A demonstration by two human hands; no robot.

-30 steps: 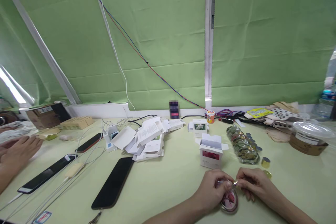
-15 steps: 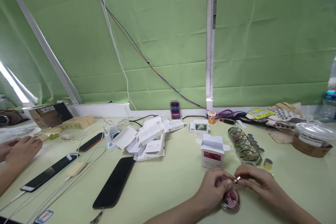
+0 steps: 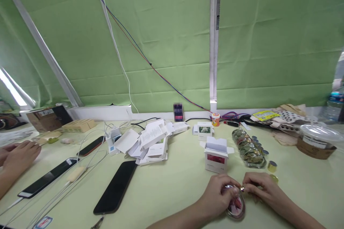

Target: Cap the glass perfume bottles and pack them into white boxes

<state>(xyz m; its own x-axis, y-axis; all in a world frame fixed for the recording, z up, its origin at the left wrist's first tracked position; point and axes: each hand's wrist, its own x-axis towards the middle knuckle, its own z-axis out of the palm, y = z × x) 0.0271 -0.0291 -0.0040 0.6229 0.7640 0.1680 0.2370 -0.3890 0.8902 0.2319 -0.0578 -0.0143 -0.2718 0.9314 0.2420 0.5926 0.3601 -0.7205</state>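
An oval glass perfume bottle [image 3: 235, 208] with a red and pink flower picture is gripped in my left hand [image 3: 216, 194], low at the right of centre. My right hand [image 3: 264, 188] pinches the small gold neck fitting [image 3: 242, 189] at the bottle's top; its fingertips partly hide that piece. Just beyond my hands stands an open white carton [image 3: 215, 161] with a pink flower panel, its flaps raised. A gold cap [image 3: 272, 166] and a small yellowish round piece [image 3: 274, 178] lie near my right hand. Farther back is a row of several similar bottles [image 3: 248, 148].
Flattened white cartons [image 3: 154, 141] lie in a pile at centre, with a black phone [image 3: 115, 188] nearer. Another phone [image 3: 48, 178] and white cables are left. A co-worker's hands [image 3: 23, 154] are at far left. A lidded plastic bowl [image 3: 317, 143] sits at right.
My right hand has turned slightly at the gold neck fitting, its fingers now more curled. The yellowish round piece beside it shows more. The bottle stays in my left hand.
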